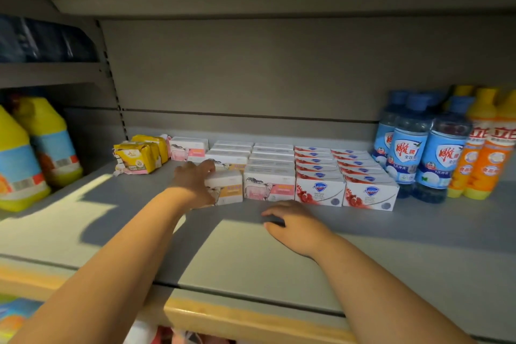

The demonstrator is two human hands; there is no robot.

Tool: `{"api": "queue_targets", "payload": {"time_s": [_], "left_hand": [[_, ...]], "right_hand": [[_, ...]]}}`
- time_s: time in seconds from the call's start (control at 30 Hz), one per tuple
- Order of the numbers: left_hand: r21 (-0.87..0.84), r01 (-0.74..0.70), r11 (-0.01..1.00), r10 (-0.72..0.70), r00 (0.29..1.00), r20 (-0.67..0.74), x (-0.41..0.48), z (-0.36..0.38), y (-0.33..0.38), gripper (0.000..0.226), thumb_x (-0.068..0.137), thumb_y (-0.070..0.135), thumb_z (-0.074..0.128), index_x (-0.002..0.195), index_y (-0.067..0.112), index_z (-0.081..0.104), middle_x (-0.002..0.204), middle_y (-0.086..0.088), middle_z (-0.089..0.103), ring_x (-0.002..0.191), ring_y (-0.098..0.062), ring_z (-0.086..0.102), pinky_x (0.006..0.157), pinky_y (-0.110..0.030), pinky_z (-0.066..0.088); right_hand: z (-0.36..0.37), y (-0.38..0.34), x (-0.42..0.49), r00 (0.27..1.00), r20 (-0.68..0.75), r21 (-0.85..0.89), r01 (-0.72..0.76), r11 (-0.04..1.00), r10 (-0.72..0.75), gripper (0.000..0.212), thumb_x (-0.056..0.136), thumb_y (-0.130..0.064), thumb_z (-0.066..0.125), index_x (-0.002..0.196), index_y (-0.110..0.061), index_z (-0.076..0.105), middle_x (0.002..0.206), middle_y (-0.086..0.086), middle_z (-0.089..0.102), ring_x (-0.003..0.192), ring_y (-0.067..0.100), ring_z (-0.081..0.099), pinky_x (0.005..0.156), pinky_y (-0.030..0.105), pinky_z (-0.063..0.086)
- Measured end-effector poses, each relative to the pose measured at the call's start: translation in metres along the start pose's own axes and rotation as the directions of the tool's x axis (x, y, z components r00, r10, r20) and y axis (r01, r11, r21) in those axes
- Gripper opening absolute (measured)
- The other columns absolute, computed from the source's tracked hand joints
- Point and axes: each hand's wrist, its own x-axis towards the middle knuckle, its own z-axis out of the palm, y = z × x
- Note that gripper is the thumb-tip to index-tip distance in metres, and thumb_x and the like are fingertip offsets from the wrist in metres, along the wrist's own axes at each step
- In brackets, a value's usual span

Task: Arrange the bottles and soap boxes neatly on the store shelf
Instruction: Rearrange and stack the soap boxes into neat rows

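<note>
On the shelf (391, 246), a white soap box (227, 188) with an orange label is set at the front of its row. It is gripped from 9 o'clock by the left hand (192, 181); at 5 o'clock the right hand (293, 220) is rested empty on the shelf, fingers relaxed.

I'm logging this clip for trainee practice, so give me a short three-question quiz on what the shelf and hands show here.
1. True or false: the left hand grips the orange-label soap box at the front of its row.
2. What stands just right of the red-and-white soap boxes? A) yellow jugs B) blue bottles C) yellow packets
3. What does the right hand hold?
Key: 1 true; 2 B; 3 nothing, it rests on the shelf.
</note>
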Motion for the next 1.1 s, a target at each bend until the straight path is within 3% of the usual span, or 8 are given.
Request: {"api": "queue_targets", "payload": {"time_s": [0.13,0.23,0.37,0.57,0.87,0.97,1.03,1.1], "left_hand": [[-0.188,0.070,0.980,-0.091,0.990,-0.106,0.017,0.015,-0.008,0.064,0.077,0.022,0.069,0.136,0.031,0.045,0.143,-0.013,0.020,0.128,-0.038,0.032,0.108,-0.037,0.030],[-0.359,0.055,0.932,-0.074,0.996,-0.040,0.031,0.021,-0.010,0.071,0.077,0.017,0.073,0.139,0.031,0.043,0.148,-0.015,0.018,0.128,-0.033,0.039,0.105,-0.031,0.032],[-0.522,-0.046,0.852,-0.002,0.996,-0.091,0.050,0.029,-0.004,0.105,0.064,0.025,0.087,0.147,0.026,0.025,0.143,-0.011,0.039,0.127,-0.028,0.042,0.102,-0.035,0.036],[-0.749,-0.043,0.662,-0.128,0.977,-0.169,0.065,0.053,-0.008,0.129,0.053,0.021,0.093,0.151,0.024,0.009,0.143,-0.004,0.044,0.125,-0.018,0.044,0.099,-0.025,0.032],[-0.768,-0.055,0.638,-0.116,0.979,-0.167,0.071,0.060,-0.014,0.127,0.052,0.024,0.093,0.150,0.025,0.013,0.142,0.001,0.044,0.117,-0.009,0.042,0.099,-0.022,0.031],[-0.763,-0.069,0.643,-0.100,0.980,-0.173,0.068,0.058,-0.012,0.125,0.054,0.024,0.092,0.150,0.024,0.012,0.137,0.005,0.043,0.119,-0.009,0.041,0.098,-0.021,0.029],[-0.819,-0.068,0.569,-0.094,0.985,-0.147,0.065,0.056,-0.010,0.122,0.058,0.026,0.091,0.150,0.025,0.011,0.131,0.010,0.042,0.117,-0.007,0.042,0.100,-0.023,0.033],[-0.925,-0.016,0.380,-0.172,0.981,-0.087,0.061,0.052,-0.012,0.104,0.069,0.030,0.084,0.149,0.025,0.017,0.127,0.005,0.046,0.112,-0.011,0.050,0.093,-0.023,0.041]], "right_hand": [[0.001,0.002,0.002,1.000,0.002,-0.004,-0.008,1.000,0.008,0.033,0.090,-0.029,0.055,0.121,-0.021,0.061,0.127,-0.004,0.058,0.116,0.013,0.048,0.099,0.020,0.036],[0.002,0.004,0.004,1.000,-0.002,0.002,-0.013,1.000,0.013,0.032,0.089,-0.030,0.055,0.119,-0.022,0.062,0.125,-0.005,0.058,0.114,0.011,0.049,0.097,0.020,0.037],[0.004,0.006,0.005,1.000,0.003,0.014,-0.017,1.000,0.017,0.031,0.088,-0.032,0.056,0.117,-0.024,0.063,0.123,-0.007,0.059,0.113,0.011,0.050,0.097,0.022,0.038],[0.006,0.008,0.006,1.000,-0.005,-0.028,0.014,1.000,-0.014,0.034,0.089,-0.033,0.052,0.121,-0.028,0.060,0.131,-0.011,0.054,0.119,0.008,0.046,0.100,0.017,0.032],[0.005,0.001,0.010,0.998,0.057,-0.053,0.012,0.999,-0.009,0.036,0.092,-0.028,0.048,0.127,-0.027,0.057,0.138,-0.010,0.049,0.124,0.007,0.043,0.098,0.011,0.025],[0.003,-0.007,0.013,0.978,0.168,-0.123,0.146,0.982,-0.125,0.040,0.095,-0.019,0.041,0.133,-0.023,0.052,0.144,-0.007,0.043,0.133,0.008,0.035,0.105,0.011,0.017],[0.003,-0.014,0.019,0.946,0.249,-0.169,0.254,0.952,-0.208,0.042,0.096,-0.015,0.038,0.136,-0.022,0.049,0.146,-0.005,0.041,0.136,0.011,0.032,0.111,0.018,0.017],[0.003,-0.020,0.027,0.941,0.270,-0.154,0.250,0.956,-0.203,0.041,0.097,-0.020,0.038,0.137,-0.025,0.046,0.148,-0.005,0.039,0.136,0.012,0.031,0.111,0.021,0.019]]}}
